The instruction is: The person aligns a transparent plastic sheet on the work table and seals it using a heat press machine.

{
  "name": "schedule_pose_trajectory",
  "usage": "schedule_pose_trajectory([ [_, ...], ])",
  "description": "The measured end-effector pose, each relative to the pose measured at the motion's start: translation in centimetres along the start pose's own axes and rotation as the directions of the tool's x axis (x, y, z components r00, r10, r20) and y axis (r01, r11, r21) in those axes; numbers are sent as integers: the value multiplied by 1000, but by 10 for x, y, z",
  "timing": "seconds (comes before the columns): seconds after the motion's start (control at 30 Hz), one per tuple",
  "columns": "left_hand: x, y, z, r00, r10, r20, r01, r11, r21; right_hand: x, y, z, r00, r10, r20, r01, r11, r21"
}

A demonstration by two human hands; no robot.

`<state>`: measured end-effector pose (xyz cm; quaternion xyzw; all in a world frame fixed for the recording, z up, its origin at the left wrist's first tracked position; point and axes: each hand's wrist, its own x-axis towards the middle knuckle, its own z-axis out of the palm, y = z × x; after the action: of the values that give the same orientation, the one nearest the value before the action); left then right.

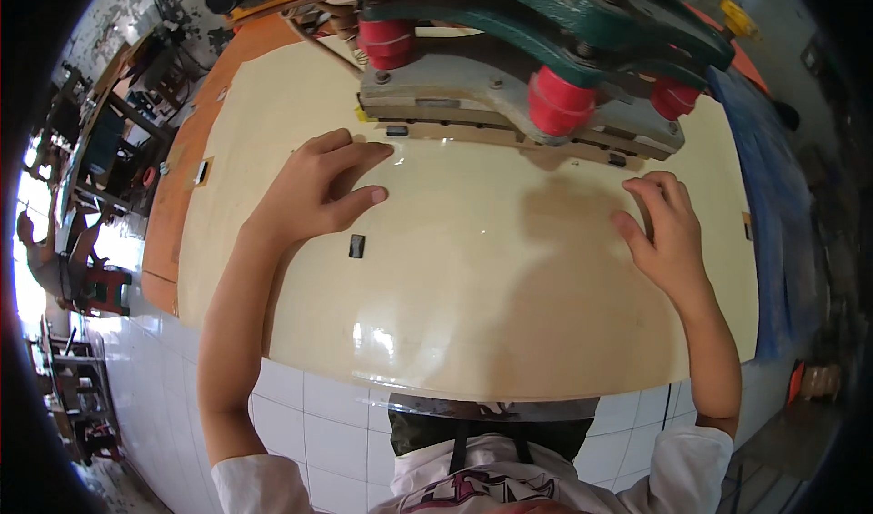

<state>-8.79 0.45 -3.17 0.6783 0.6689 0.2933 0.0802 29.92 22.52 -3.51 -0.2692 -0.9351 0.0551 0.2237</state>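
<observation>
My left hand [329, 179] is over the left part of a glossy, cream-coloured sheet surface [455, 268], fingers pointing right and the thumb apart from them. Its fingertips are near a small black block [397, 131] at the front of a press head [509, 105]. On the right, my right hand [662, 227] has its fingers bent and the thumb spread away, with nothing visible between them. Close by its fingertips lies another black block [617, 160]. Whether either hand touches the surface I cannot tell. A third black block [356, 246] rests below my left thumb.
Above the table hangs the press's dark green arm [473, 18] with red cylindrical mounts [562, 100]. A clear film edge [491, 410] overhangs the near side. Blue sheeting [773, 214] drapes at right. Far left, a person [59, 259] is near a red stool [109, 288].
</observation>
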Motion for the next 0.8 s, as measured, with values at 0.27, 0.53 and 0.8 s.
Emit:
schedule_pose_trajectory([
  [0.27, 1, 1, 3, 1000, -1, 12, 1, 1000, -3, -2, 6, 3, 1000, -14, -24, 13, 1000, -26],
  [0.53, -1, -3, 3, 998, -63, 32, 63, 998, -11, -3, 2, 0, 1000, -7, -22, 7, 1000, -22],
  [0.8, 0, 1, 5, 999, -19, -27, 18, 999, -51, -3, 0, -2, 1000, -8, -14, 7, 999, -35],
])
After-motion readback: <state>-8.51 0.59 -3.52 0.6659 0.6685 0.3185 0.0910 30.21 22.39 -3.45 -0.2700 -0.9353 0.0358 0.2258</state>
